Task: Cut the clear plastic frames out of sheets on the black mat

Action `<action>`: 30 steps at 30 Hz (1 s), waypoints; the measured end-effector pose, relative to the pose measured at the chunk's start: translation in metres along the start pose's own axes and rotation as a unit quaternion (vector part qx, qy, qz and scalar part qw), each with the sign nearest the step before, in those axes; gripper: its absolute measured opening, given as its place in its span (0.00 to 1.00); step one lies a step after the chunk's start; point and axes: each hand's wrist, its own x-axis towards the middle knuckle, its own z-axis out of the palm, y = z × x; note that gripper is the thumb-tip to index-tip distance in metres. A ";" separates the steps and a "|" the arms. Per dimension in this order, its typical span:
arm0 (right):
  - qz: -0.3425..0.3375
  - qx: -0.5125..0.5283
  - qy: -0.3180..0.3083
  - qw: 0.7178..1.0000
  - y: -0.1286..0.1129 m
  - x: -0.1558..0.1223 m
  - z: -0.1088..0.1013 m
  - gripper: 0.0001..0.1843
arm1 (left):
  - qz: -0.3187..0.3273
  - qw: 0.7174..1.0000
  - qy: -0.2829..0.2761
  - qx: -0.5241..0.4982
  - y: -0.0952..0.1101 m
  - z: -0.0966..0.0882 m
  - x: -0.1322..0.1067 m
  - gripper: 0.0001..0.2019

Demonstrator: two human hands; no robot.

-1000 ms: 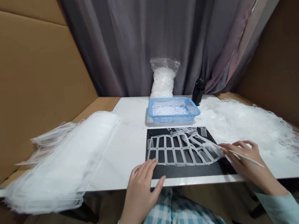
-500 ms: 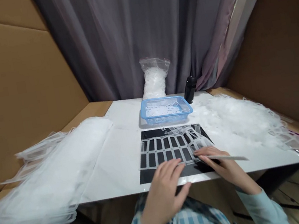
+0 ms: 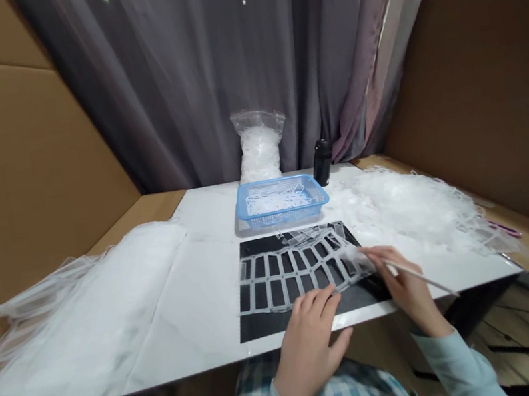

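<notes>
1. I read a clear plastic lattice (image 3: 283,282) of rectangular frames on a black mat (image 3: 266,327), directly beneath the left grip and just left of the right grip.
2. Left grip (image 3: 309,342): fingers apart, resting on the lattice's near edge, nothing clamped.
3. Right grip (image 3: 408,289): clamped on a thin white stick (image 3: 423,278), fingertips touching the lattice's right edge.
4. Ahead of both grips: a blue basket (image 3: 280,203) of white plastic pieces, a clear bag (image 3: 259,151) of the same behind it, and a black bottle (image 3: 322,161) beside that.
5. Right of the right grip: a heap of clear plastic (image 3: 411,210).
6. Well left of the left grip: a long clear stack (image 3: 81,330) on the white counter (image 3: 206,211).
</notes>
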 end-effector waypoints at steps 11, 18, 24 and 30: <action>0.042 -0.014 0.064 0.997 -0.002 -0.016 -0.032 0.14 | -0.015 0.993 0.013 0.114 0.001 0.007 0.002 0.37; -0.013 0.081 -0.177 0.981 -0.017 -0.018 -0.008 0.12 | -0.019 0.989 0.009 0.144 0.002 0.008 0.003 0.37; -0.044 0.031 -0.240 0.969 -0.027 -0.009 0.000 0.12 | -0.021 0.991 0.014 0.134 0.002 0.008 0.003 0.36; -0.032 0.013 -0.214 0.976 -0.024 -0.009 0.007 0.14 | -0.020 0.990 0.015 0.139 0.001 0.010 0.000 0.36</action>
